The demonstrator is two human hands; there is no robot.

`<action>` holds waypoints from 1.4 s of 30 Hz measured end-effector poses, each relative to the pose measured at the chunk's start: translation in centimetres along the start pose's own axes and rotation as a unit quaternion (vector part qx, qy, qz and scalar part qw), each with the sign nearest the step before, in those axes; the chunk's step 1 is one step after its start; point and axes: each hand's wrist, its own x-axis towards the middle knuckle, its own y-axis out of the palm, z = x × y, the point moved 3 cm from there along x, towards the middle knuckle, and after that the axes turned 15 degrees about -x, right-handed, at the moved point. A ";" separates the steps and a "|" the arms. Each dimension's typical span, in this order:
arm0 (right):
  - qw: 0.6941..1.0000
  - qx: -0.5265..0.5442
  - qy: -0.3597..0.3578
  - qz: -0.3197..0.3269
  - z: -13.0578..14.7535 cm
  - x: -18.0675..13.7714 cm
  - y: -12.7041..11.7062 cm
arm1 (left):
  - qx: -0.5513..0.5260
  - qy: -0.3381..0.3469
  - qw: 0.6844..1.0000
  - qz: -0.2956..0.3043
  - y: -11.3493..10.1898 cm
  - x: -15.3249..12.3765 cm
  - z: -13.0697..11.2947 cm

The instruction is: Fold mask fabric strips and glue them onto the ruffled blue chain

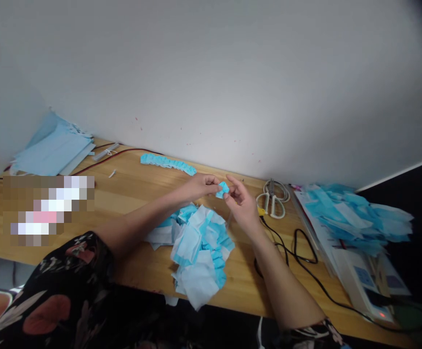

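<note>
Floral sleeve cut off below; left hand and right hand pinch 1 small blue piece, partly hidden.

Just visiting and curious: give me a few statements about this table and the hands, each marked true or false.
1. The left hand and right hand both pinch a small blue piece. True.
2. The scissors are in the right hand. False: they lie on the wooden table, right of the hands.
3. A pile of blue and white pieces lies on the table between the forearms. True.
4. The row of folded blue pieces sits at the table's front edge. False: it lies by the wall.
</note>
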 end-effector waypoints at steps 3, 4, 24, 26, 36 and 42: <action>0.999 0.033 0.003 0.022 0.0 0.2 -0.4 | 0.015 0.008 1.000 -0.001 -0.1 0.1 0.1; 0.999 0.047 0.008 0.025 0.0 0.2 -0.5 | 0.023 0.012 1.000 0.000 -0.1 0.1 0.2; 0.990 0.132 0.046 -0.025 -0.8 0.5 -0.2 | 0.034 -0.015 0.999 0.022 1.2 -0.5 -0.7; 0.987 0.145 0.059 -0.028 -1.0 0.5 -0.3 | 0.037 -0.024 0.999 0.020 1.3 -0.6 -1.0; 0.994 0.095 0.045 0.013 -0.8 0.3 -0.1 | 0.091 -0.036 0.993 0.063 1.4 -0.5 0.1; 0.993 0.100 0.056 -0.013 -1.1 0.4 -0.6 | 0.079 -0.032 0.995 0.052 1.4 -0.7 -0.4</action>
